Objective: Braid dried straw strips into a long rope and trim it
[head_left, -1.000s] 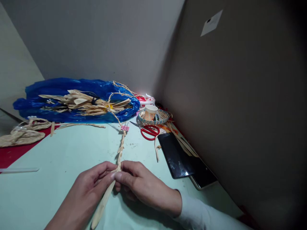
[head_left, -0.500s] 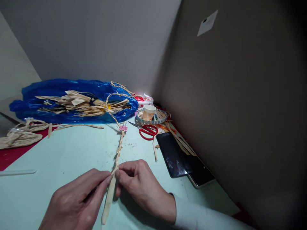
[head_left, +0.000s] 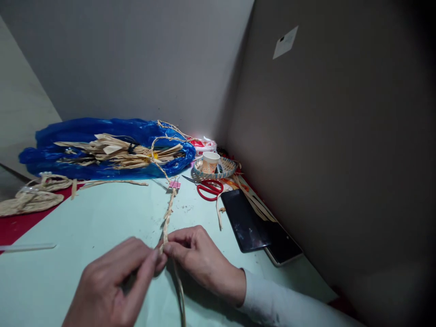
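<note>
Plant-fibre braid (head_left: 168, 218) on table (head_left: 98, 218), near pink binder clip (head_left: 175, 185); right hand (head_left: 202, 263) pinching near end; left hand (head_left: 109, 279) pinched closed alongside, contents hidden; likely light, pliable, tearable; grip at last crossing.

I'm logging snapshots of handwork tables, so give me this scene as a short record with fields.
Left hand: fingertips at the lower end of the braid; exact grip hidden
Right hand: pinching the braid near that same end
Strand: running from beneath the hands to the picture's bottom edge
Braid's far end: at a pink clip
Back: blue bag with dried leaves
Right side: red-handled scissors, paper cup in a basket, two phones, one partly over the other
</note>
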Demonstrator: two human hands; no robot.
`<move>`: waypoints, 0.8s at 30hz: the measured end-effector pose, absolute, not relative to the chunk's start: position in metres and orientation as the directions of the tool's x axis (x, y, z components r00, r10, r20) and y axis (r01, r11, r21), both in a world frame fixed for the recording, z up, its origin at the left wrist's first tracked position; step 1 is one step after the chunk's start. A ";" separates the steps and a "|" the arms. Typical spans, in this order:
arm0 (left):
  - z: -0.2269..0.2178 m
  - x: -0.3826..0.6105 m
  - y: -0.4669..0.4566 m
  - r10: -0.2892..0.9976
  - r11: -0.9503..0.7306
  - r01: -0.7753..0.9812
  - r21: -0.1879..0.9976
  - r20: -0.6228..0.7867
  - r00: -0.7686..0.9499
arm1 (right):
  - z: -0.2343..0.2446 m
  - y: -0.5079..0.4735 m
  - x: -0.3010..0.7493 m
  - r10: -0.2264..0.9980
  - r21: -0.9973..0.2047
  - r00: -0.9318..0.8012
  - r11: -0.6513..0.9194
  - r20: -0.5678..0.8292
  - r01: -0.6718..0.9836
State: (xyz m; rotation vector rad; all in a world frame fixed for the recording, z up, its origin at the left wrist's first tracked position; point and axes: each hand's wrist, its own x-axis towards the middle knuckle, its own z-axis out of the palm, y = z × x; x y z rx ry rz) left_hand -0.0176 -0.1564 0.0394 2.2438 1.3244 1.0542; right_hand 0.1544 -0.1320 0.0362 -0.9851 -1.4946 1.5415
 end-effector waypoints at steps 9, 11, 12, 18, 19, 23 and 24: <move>0.022 -0.016 -0.124 0.867 0.272 0.121 0.955 -0.298 0.399 | 0.046 -0.135 0.160 0.852 -0.946 -0.512 0.248 0.110 0.208; 0.017 -0.015 -0.125 0.861 0.272 0.121 0.954 -0.298 0.412 | 0.052 -0.134 0.164 0.827 -0.920 -0.556 0.276 0.081 0.278; 0.016 -0.014 -0.126 0.869 0.244 0.134 0.961 -0.277 0.409 | 0.055 -0.134 0.166 0.814 -0.906 -0.577 0.289 0.062 0.310; 0.033 -0.013 -0.132 0.936 0.012 0.372 0.928 -0.141 0.323 | 0.070 -0.136 0.177 0.861 -0.634 -0.507 0.412 0.035 0.655; 0.035 -0.012 -0.133 0.944 -0.002 0.425 0.905 -0.139 0.300 | 0.071 -0.138 0.178 0.873 -0.598 -0.485 0.418 0.056 0.684; 0.034 -0.009 -0.135 0.957 -0.087 0.506 0.858 -0.070 0.283 | 0.068 -0.151 0.172 0.891 -0.610 -0.448 0.398 0.079 0.685; 0.030 -0.008 -0.135 0.962 -0.114 0.493 0.863 -0.027 0.271 | 0.064 -0.154 0.167 0.894 -0.609 -0.441 0.390 0.073 0.691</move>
